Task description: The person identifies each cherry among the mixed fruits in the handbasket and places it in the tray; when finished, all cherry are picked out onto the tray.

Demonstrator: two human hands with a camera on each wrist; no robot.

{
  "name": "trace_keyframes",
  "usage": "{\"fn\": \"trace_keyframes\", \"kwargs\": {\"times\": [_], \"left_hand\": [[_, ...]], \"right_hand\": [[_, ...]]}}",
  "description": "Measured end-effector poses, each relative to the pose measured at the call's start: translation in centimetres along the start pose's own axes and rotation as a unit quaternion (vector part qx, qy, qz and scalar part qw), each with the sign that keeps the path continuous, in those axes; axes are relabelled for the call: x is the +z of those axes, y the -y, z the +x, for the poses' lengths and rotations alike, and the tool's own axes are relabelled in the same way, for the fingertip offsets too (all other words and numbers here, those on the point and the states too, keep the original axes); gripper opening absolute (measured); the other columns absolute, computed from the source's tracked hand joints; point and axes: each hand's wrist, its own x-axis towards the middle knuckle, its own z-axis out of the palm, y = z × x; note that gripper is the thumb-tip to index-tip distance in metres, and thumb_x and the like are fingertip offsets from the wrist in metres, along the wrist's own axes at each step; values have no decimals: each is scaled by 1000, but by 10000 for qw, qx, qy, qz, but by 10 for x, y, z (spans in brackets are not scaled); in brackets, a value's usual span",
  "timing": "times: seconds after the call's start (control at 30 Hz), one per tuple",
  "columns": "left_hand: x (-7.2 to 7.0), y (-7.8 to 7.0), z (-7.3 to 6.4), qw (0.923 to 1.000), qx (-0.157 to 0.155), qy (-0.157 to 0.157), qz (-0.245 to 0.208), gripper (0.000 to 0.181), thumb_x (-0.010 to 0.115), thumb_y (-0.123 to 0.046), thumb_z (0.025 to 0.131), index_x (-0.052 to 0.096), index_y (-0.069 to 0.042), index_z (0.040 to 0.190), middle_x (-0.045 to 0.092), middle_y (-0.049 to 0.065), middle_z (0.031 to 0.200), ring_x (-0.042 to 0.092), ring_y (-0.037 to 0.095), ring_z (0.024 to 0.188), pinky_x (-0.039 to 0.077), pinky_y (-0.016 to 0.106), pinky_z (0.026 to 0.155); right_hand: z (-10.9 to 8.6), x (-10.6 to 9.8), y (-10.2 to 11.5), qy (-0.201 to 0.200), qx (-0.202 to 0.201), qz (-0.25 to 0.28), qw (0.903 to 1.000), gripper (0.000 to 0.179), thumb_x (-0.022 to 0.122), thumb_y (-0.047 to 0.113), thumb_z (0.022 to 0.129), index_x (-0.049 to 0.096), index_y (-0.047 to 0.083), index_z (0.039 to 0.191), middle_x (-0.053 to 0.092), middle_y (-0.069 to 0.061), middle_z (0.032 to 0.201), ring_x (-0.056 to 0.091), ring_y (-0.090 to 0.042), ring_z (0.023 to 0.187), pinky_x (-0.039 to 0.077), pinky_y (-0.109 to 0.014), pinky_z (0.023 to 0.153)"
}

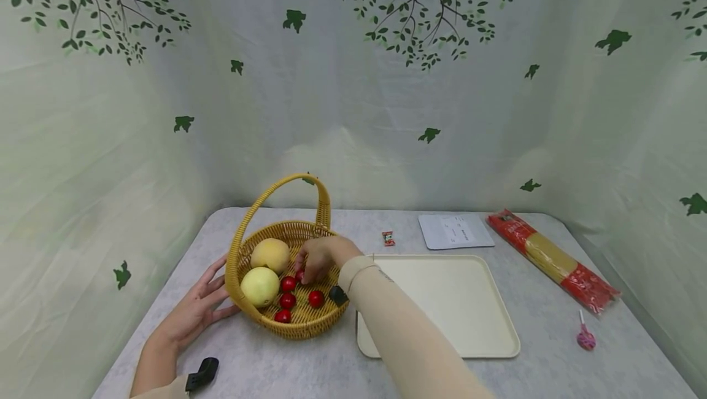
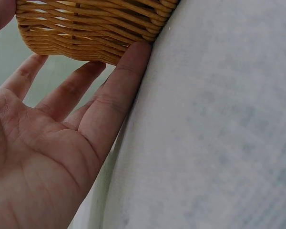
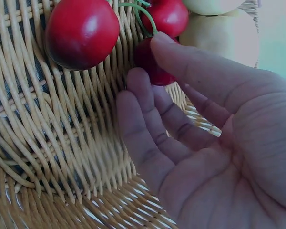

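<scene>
A yellow wicker basket (image 1: pixel 306 330) with a tall handle stands on the left half of the table. Inside it lie a yellow peach-like fruit (image 1: pixel 270 254), a paler yellow-green round fruit (image 1: pixel 260 287) and several red cherries (image 1: pixel 287 300), some with green stems. My right hand (image 1: pixel 320 258) reaches into the basket. Its thumb and fingers pinch a dark red cherry (image 3: pixel 150 62), while another cherry (image 3: pixel 82 33) lies nearby. With spread, mostly straight fingers, my left hand (image 1: pixel 196 310) touches the basket's left outer side; its fingertips meet the weave (image 2: pixel 95 28) low down.
Right of the basket lies a cream tray (image 1: pixel 442 307), partly under my right forearm. Behind it are a small red wrapped candy (image 1: pixel 388 238) and a white card (image 1: pixel 455 231). A long red-and-yellow packet (image 1: pixel 552 261) and a pink lollipop (image 1: pixel 586 339) lie at the right.
</scene>
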Motion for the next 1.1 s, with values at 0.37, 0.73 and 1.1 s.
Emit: {"fn": "trace_keyframes", "kwargs": {"times": [0.37, 0.73, 1.1], "left_hand": [[0, 0, 2, 9999, 68, 107, -57, 69, 42, -10, 117, 12, -38, 172, 57, -24, 149, 61, -4, 132, 61, 35, 101], [0, -1, 1, 9999, -4, 56, -161, 71, 43, -10, 116, 9, -38, 172, 58, -24, 148, 63, -2, 131, 61, 35, 102], [-3, 3, 1, 9999, -30, 42, -125, 70, 42, -11, 117, 10, -40, 172, 58, -24, 147, 62, -2, 131, 61, 35, 102]], "right_hand": [[-11, -5, 4, -24, -151, -237, 9996, 27, 79, 9, 98, 68, 10, 123, 65, 0, 94, 63, -15, 87, 59, -42, 95], [-28, -20, 7, -169, -412, -688, 9966, 25, 74, 8, 102, 77, 10, 126, 67, 1, 108, 66, -10, 86, 63, -31, 89], [-51, -37, -4, -235, -892, -783, 9927, 38, 74, 1, 100, 72, 7, 137, 67, -2, 112, 66, -11, 85, 62, -48, 99]]}}
